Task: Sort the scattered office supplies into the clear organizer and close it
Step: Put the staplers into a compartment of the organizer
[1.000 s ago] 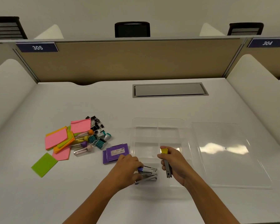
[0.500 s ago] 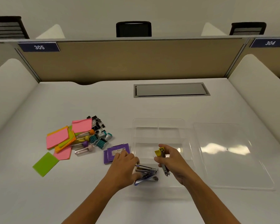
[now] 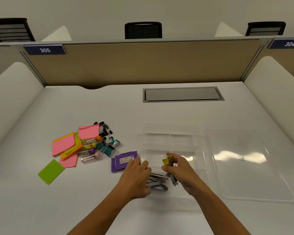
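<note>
The clear organizer sits open at the desk's middle, its lid lying flat to the right. My left hand grips metal staplers lying in the organizer's near compartment. My right hand holds a yellow-tipped stapler upright above that same compartment. Left of the organizer lie two purple staple boxes, pink, orange and green sticky notes, teal and black binder clips and small capped tubes.
A grey cable hatch is set into the desk behind the organizer. A tan divider closes the far side; white curved panels flank the desk left and right. A loose green note lies near the front left.
My right hand has lifted the yellow-tipped stapler and tilted it more upright. My left hand shifted slightly over the staplers in the near compartment.
</note>
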`<state>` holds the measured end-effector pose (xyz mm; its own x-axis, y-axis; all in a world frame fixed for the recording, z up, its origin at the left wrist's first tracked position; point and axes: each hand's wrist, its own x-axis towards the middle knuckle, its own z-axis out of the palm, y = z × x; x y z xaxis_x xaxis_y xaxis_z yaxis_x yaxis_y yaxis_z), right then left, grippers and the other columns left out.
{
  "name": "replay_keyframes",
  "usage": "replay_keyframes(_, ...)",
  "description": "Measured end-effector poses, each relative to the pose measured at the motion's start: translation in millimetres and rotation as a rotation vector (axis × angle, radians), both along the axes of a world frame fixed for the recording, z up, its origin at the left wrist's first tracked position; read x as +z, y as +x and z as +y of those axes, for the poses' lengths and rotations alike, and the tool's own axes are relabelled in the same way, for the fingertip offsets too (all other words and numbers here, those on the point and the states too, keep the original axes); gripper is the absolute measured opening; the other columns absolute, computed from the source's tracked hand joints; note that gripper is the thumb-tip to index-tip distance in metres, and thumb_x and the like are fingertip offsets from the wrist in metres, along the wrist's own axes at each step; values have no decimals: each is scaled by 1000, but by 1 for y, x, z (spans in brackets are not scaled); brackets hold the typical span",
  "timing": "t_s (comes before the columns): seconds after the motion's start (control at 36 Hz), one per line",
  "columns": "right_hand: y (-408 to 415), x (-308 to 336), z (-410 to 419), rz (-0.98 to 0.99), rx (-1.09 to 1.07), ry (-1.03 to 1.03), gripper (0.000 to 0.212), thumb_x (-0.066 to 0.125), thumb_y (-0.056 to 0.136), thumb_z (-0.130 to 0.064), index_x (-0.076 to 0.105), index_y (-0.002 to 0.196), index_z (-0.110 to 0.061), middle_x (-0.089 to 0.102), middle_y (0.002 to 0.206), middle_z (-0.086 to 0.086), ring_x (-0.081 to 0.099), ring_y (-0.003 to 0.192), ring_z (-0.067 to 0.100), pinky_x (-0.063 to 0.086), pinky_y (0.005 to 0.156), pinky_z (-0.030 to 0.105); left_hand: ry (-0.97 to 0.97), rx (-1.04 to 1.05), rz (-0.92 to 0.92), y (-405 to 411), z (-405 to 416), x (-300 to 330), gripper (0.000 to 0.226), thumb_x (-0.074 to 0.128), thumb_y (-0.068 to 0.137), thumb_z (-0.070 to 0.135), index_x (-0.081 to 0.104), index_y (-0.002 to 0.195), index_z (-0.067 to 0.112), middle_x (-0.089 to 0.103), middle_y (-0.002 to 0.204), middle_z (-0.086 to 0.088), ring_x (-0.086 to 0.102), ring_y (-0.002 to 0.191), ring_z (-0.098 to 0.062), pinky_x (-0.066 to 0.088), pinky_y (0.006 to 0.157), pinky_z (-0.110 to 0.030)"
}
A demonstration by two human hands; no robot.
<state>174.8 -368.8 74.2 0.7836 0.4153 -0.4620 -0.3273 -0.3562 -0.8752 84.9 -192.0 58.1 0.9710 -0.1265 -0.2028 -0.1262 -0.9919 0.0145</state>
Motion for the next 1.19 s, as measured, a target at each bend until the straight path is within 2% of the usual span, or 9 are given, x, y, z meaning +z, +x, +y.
replay_keyframes(0.22, 2, 1, -2, 16, -5, -4, 60, 73, 88, -7, 48, 142, -17, 59, 108, -3, 68, 75, 14, 54, 63, 18, -114, -13, -43, -2, 2, 0, 47, 47, 90, 53, 65, 120, 21, 60, 103, 3, 40, 97, -14, 34, 84, -29)
replay_keyframes(0.33, 2, 0, -3, 8, -1, -22, 60, 73, 88, -9, 48, 142, -18, 57, 110, -5, 66, 88, 16, 55, 69, 20, -145, -22, -21, 0, 3, 1, 45, 50, 93, 50, 64, 123, 19, 60, 109, 1, 42, 100, -15, 34, 84, -27)
replay_keyframes(0.42, 3, 1, -4, 4, -4, -36, 61, 73, 88, -11, 48, 143, -19, 57, 112, -6, 65, 95, 21, 57, 83, 29, -179, -33, -15, 0, 4, 1, 43, 53, 93, 48, 64, 123, 18, 60, 111, 0, 43, 101, -15, 34, 83, -24)
replay_keyframes(0.56, 3, 2, -4, 16, -10, -25, 60, 73, 88, -10, 48, 141, -18, 58, 108, -5, 66, 86, 18, 53, 64, 17, -223, -44, -12, 1, 4, 1, 36, 53, 95, 41, 66, 119, 17, 60, 106, -1, 43, 98, -14, 33, 80, -22)
replay_keyframes(0.67, 2, 1, -4, 9, -6, -32, 61, 73, 88, -9, 47, 143, -17, 58, 110, -3, 66, 85, 17, 57, 74, 24, -250, -46, -8, 2, 3, 0, 31, 55, 94, 37, 67, 112, 15, 60, 101, -2, 41, 93, -14, 29, 75, -22)
replay_keyframes(0.81, 1, 3, -1, -30, 29, -72, 62, 72, 90, -12, 44, 144, -20, 53, 124, 1, 64, 93, 18, 57, 79, 25, -239, -62, -32, -1, 3, -5, 42, 57, 91, 47, 63, 121, 19, 57, 111, 1, 41, 101, -14, 31, 81, -23)
replay_keyframes(0.94, 3, 4, -1, -51, 49, -63, 67, 75, 87, -15, 43, 146, -23, 54, 125, 0, 66, 94, 18, 54, 72, 20, -221, -83, -70, -3, 5, -3, 49, 55, 90, 54, 60, 128, 24, 59, 117, 3, 42, 104, -15, 36, 85, -27)
replay_keyframes(1.08, 1, 6, -1, -94, 73, -110, 68, 78, 84, -20, 45, 144, -24, 53, 131, -2, 59, 110, 19, 51, 94, 32, -182, -99, -117, -6, 10, 0, 59, 48, 87, 64, 57, 131, 27, 62, 119, 7, 45, 106, -16, 39, 89, -33)
replay_keyframes(1.19, -2, 11, -1, -111, 98, -104, 63, 80, 83, -21, 50, 139, -25, 58, 118, -10, 62, 98, 10, 48, 84, 23, -206, -73, -146, -9, 13, 2, 61, 44, 86, 70, 59, 129, 29, 63, 121, 9, 46, 105, -14, 38, 89, -30)
